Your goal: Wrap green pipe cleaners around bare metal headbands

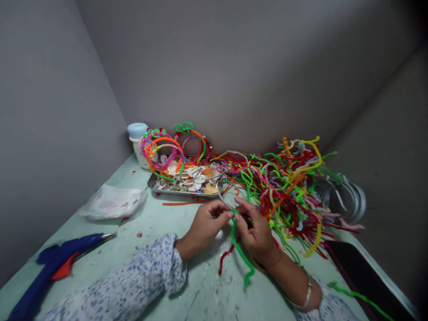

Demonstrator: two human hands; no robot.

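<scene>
In the middle of the head view both my hands meet over the table. My left hand (209, 223) is closed, thumb and forefinger pinching a green pipe cleaner (238, 249) where it crosses a thin, pale, curved band (220, 195). My right hand (257, 232) pinches the same spot from the other side, its fingertips almost touching the left ones. The pipe cleaner's long free end hangs down towards me and bends at the tip. Just below the hands lies a short red pipe cleaner (224, 258). The far part of the band overlaps the shell tray.
A metal tray (180, 193) holds shells beneath decorated headbands (169, 145). Behind it stands a blue-lidded jar (137, 131). A tangled pipe cleaner heap (284, 183) and plain headbands (357, 196) lie right, near a dark flat device (361, 272). Left are a plastic bag (113, 203) and blue glue gun (63, 254).
</scene>
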